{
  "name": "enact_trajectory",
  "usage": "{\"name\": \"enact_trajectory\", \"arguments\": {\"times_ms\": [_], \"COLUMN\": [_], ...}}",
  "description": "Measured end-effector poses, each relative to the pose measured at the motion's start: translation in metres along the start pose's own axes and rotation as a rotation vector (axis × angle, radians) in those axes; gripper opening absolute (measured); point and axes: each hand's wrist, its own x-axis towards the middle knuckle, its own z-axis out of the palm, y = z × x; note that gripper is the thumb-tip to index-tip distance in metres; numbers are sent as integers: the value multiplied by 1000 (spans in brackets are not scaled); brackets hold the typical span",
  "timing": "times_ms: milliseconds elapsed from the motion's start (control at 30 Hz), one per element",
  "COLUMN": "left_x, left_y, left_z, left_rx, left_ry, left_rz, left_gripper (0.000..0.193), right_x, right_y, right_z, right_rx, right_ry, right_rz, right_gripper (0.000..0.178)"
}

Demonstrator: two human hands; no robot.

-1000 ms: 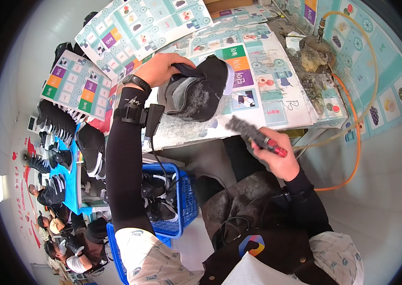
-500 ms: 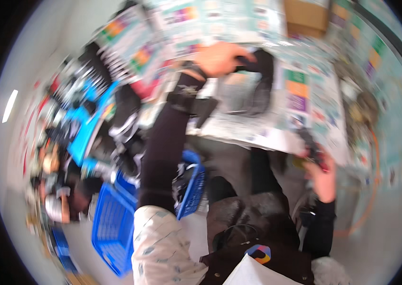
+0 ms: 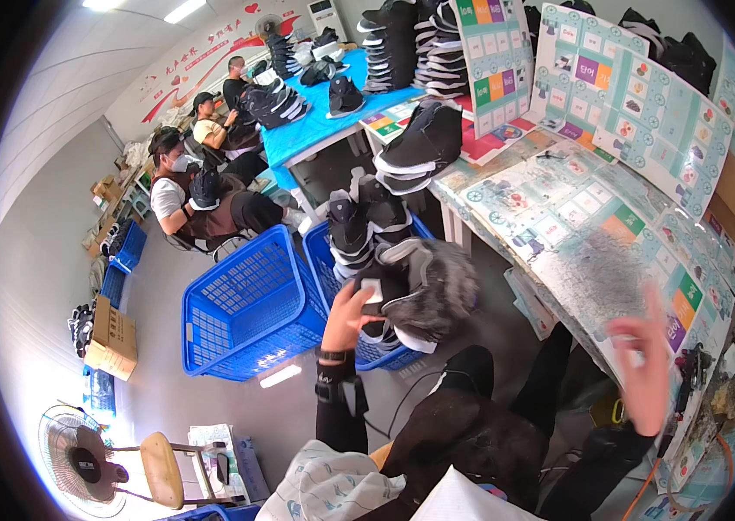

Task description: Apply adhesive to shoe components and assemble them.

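My left hand (image 3: 348,317) grips a black cap with grey fur (image 3: 432,291) and a small white label. It is held over a blue basket (image 3: 319,256) containing several black caps with pale edges (image 3: 350,227); whether it touches them I cannot tell. My right hand (image 3: 645,365), slightly blurred, is raised beside the worktable's near edge, fingers stretched out and nothing in them. Close to it, a dark hand tool (image 3: 693,369) sits at the table's right end. Loose grey fluff (image 3: 606,269) covers part of the printed worktable (image 3: 506,195).
An empty-looking blue basket (image 3: 246,304) stands to the left. Stacked caps (image 3: 419,143) rest at the table's far corner. Beyond, people sit along a blue-covered table (image 3: 315,117). A fan (image 3: 85,464) and a stool (image 3: 161,469) are lower left; an orange hose (image 3: 645,491) hangs lower right.
The view has swung left. My left hand has brought the cap off the worktable to above the basket. My right hand has let go of the dark tool and opened.
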Motion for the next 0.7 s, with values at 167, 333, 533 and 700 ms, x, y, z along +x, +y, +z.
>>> {"name": "enact_trajectory", "arguments": {"times_ms": [167,333,533,700], "left_x": [-34,-56,-79,-77], "left_y": [-91,-147,-202,-241], "left_z": [-50,-63,-88,-110], "left_rx": [-334,-389,-463,-287], "left_ry": [296,568,616,631], "left_rz": [-163,-220,-233,-113], "left_gripper": [27,31,24,26], "right_x": [52,82,124,129], "right_y": [-117,-196,-240,-165], "right_z": [94,148,197,189], "right_rx": [69,65,352,390], "right_ry": [-657,-803,-754,-1126], "right_rz": [-365,-331,-620,-443], "right_gripper": [78,86,76,55]}}
